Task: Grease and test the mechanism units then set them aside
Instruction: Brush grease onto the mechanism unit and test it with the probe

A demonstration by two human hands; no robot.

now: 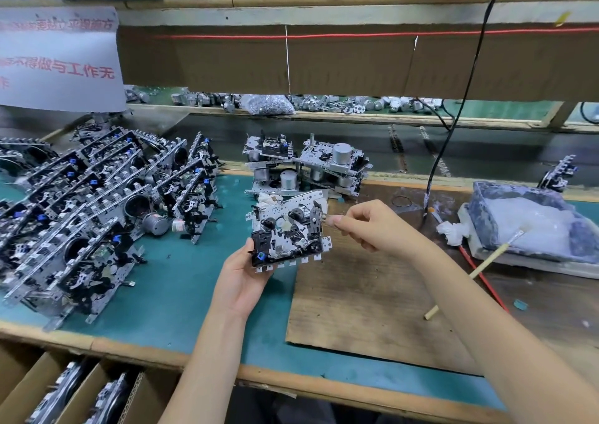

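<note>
My left hand [241,279] holds a metal and black plastic mechanism unit [288,232] from below, tilted up above the green mat. My right hand [366,224] is at the unit's right edge, its fingers curled with the tips pinched together against the side; whether they pinch a small part I cannot tell. A grease brush [476,269] with a pale wooden handle lies to the right, its bristles resting on a tray of white grease [531,225]. A small stack of units [308,167] stands behind the held one.
Rows of several mechanism units [97,209] fill the left of the mat. A worn wooden board [372,300] lies under my right arm. A black cable [453,122] hangs down to the bench. Cardboard boxes with units [64,391] sit below the front edge.
</note>
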